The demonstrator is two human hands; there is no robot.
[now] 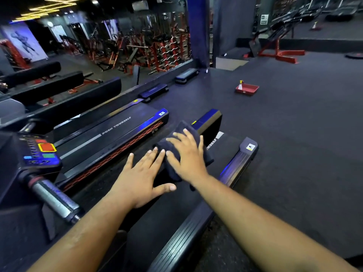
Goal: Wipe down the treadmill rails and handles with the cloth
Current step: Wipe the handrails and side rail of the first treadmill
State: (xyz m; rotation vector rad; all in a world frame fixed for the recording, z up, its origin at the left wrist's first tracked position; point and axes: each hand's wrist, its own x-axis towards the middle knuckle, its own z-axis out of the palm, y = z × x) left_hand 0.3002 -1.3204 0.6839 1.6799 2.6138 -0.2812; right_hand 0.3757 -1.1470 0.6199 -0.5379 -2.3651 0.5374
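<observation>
A dark folded cloth lies on the left side rail of the treadmill in front of me. My right hand lies flat on top of the cloth with its fingers spread and straight. My left hand is beside it, fingers straight, fingertips touching the cloth's near left edge. The treadmill belt runs under my forearms, and its right side rail stretches toward the rear end cap. A chrome handle of the neighbouring treadmill sticks out at the left.
The neighbouring treadmill's console with coloured buttons sits at the left, its deck beyond. A red tray with a spray bottle stands on the rubber floor. Step platforms line the mirror wall. A red bench stands far right.
</observation>
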